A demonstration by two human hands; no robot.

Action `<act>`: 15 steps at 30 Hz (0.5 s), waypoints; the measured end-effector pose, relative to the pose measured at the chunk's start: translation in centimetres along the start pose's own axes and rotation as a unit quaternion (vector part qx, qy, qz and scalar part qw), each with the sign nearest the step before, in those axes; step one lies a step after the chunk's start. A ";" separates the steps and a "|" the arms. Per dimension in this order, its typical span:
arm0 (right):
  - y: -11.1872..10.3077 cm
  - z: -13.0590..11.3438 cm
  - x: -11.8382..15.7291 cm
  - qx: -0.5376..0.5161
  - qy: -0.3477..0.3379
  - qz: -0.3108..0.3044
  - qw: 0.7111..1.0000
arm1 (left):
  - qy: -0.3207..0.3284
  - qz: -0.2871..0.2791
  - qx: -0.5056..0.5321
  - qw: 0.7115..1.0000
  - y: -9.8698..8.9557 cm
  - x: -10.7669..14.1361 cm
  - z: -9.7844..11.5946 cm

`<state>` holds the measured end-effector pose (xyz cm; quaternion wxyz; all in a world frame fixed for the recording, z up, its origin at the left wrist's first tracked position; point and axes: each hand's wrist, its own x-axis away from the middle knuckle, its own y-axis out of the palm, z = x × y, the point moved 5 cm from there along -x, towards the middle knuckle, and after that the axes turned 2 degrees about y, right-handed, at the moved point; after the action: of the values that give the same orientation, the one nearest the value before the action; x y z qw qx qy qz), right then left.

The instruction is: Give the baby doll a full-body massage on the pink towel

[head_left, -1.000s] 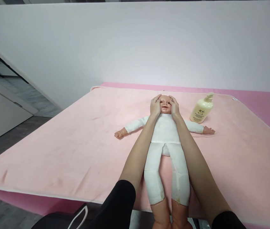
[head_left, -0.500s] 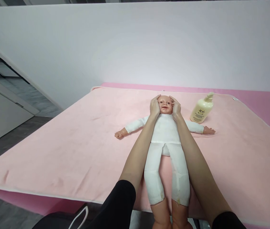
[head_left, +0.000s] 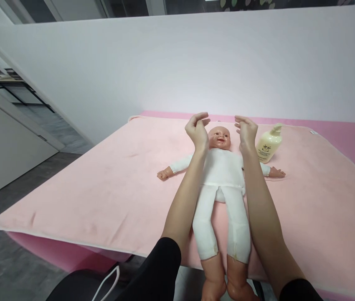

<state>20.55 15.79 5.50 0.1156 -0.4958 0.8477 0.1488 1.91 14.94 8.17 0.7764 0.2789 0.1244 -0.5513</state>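
A baby doll (head_left: 223, 169) with a white cloth body lies on its back, face up, arms spread to the sides and lower legs reaching past the near table edge. My left hand (head_left: 198, 129) is raised beside the left of the doll's head, fingers apart and slightly curled, holding nothing. On the other side of the head, my right hand (head_left: 246, 130) is lifted in the same way, open and free of the doll. A pale yellow pump bottle (head_left: 269, 144) stands just right of my right hand, its lower left edge partly covered by my forearm.
The doll rests on a pale pink blanket (head_left: 102, 179) spread over a darker pink table surface (head_left: 346, 142). Behind rises a white partition wall (head_left: 177, 62). At lower left are a black seat-like shape (head_left: 74, 284) and a white loop (head_left: 112, 281).
Both hands have come off the sides of the doll's head, moving up and outward. The camera view has tilted up a little and shifted. The bottle still stands on the blanket.
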 end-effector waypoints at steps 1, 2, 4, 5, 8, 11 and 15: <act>-0.2 -1.9 0.4 -0.013 -0.031 -0.010 0.999 | 0.013 -0.009 0.012 1.000 0.1 0.2 1.7; -0.4 -3.9 1.0 -0.025 -0.066 -0.022 0.997 | 0.026 -0.014 0.021 0.999 0.1 0.5 3.4; -1.0 -7.9 2.7 -0.045 -0.126 -0.030 0.991 | 0.059 -0.014 0.037 0.997 0.0 1.5 6.9; -1.4 -9.7 3.8 -0.051 -0.145 -0.024 0.988 | 0.080 -0.008 0.045 0.996 -0.3 2.1 8.5; -3.3 -14.2 7.1 -0.071 -0.208 0.045 0.974 | 0.156 0.002 0.089 0.984 -1.2 4.3 13.0; -5.5 -16.5 9.7 -0.118 -0.274 0.114 0.948 | 0.235 -0.015 0.135 0.962 -2.1 6.3 16.5; -7.8 -16.5 11.7 -0.110 -0.315 0.178 0.926 | 0.293 0.032 0.176 0.939 -4.6 9.0 19.6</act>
<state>20.97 -3.36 15.77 0.2929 -0.2743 0.8201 0.4080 -1.35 -4.37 18.28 0.6615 0.5641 0.2386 -0.4327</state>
